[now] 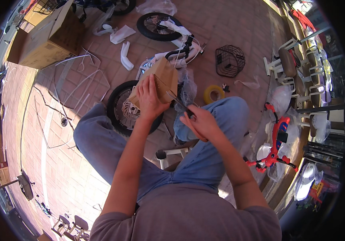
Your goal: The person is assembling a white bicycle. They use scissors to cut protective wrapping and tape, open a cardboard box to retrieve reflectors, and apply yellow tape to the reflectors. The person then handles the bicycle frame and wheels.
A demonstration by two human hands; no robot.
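The small cardboard box [167, 76] is in front of the seated person, its underside out of sight, with the left hand [151, 99] spread against its left side and the right hand [202, 121] curled round scissors [180, 103], tips at its right edge, their bite unclear. Below the box, a wheel [116, 106] is partly covered; around it spreads brick paving [216, 34], with a wire basket [229, 60] to its right.

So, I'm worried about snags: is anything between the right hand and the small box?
Only the scissors, held in the right hand and pointing at the right side of the small box; whether they touch it, I cannot tell. Nothing else visible stands between; the left hand is on the box's left side.
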